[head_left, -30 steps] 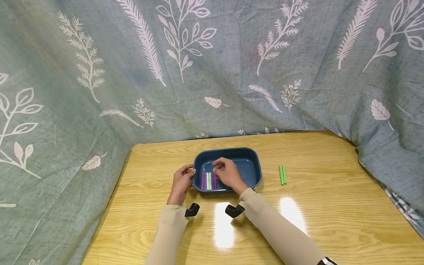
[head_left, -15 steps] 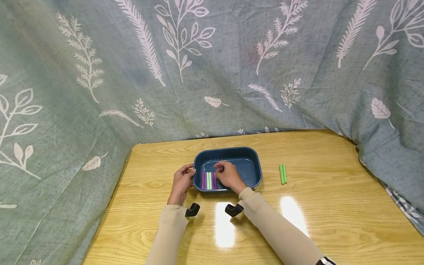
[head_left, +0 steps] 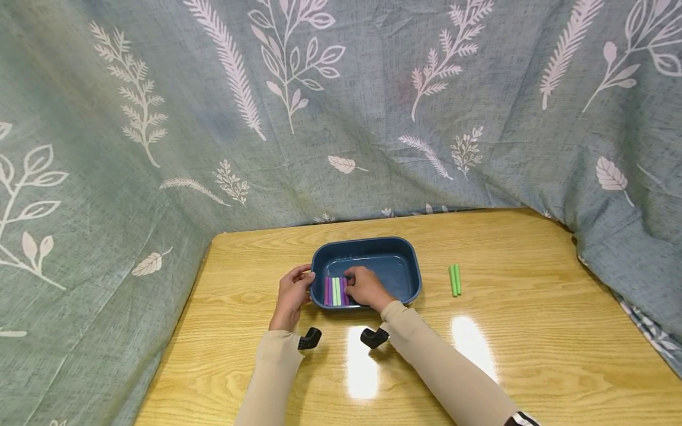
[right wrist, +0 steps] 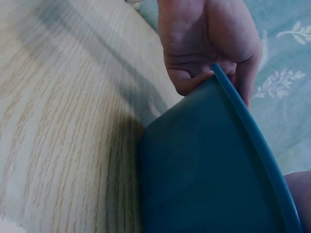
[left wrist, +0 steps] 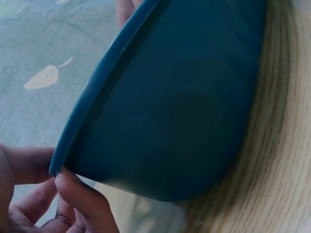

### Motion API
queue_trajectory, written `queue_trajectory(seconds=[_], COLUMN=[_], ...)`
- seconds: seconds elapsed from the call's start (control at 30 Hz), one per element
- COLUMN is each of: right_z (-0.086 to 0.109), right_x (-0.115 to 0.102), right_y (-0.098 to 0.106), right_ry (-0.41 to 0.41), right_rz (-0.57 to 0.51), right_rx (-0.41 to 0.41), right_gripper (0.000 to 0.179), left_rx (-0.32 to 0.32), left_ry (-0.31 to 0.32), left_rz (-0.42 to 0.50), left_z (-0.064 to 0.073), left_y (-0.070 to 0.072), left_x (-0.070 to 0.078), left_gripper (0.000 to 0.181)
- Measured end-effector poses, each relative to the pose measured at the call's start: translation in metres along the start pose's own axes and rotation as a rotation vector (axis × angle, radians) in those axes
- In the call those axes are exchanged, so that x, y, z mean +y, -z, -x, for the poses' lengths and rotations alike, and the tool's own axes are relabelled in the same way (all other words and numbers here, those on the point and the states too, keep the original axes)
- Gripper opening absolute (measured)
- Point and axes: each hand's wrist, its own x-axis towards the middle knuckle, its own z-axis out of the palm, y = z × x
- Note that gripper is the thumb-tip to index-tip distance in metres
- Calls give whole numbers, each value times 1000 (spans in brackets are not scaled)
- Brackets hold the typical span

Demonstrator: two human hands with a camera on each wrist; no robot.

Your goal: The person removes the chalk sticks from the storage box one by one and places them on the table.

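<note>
A dark blue rectangular tub [head_left: 391, 267] stands on the wooden table. My left hand [head_left: 292, 294] grips its left rim; the left wrist view shows thumb and fingers [left wrist: 85, 199] pinching the lip. Inside, purple and pale green sticks [head_left: 335, 291] lie side by side in a row at the left end. My right hand [head_left: 367, 287] reaches over the front wall, its bent fingers right at the row's rightmost purple stick. I cannot tell whether they pinch it. In the right wrist view the tub's wall hides those fingertips; only part of the right hand [right wrist: 300, 191] shows.
Two bright green sticks [head_left: 454, 280] lie side by side on the table [head_left: 522, 296], right of the tub. A grey-blue curtain with white leaf prints [head_left: 373, 136] hangs behind the table and along both sides. Black camera mounts [head_left: 375, 338] stick out from the wrists.
My right hand has lowered slightly inside the tub, its fingers drawing in against the right side of the stick row. The left hand has stayed on the rim.
</note>
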Motion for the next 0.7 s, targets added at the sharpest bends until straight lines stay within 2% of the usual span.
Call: queue_trajectory(seconds=[0.17,0.4,0.7], right_z=[1,5,6], right_x=[-2,-4,-3], right_y=[0,-1,1], right_ry=[-9,5,9], right_rz=[20,31,11], right_rx=[-13,19,32], right_gripper=[28,20,20], left_rx=[4,4,3], left_ry=[4,0,0], left_rz=[2,9,13], left_z=[0,0,0], left_y=[-2,-2,-1], left_x=[0,-1,-1], left_gripper=[30,30,30])
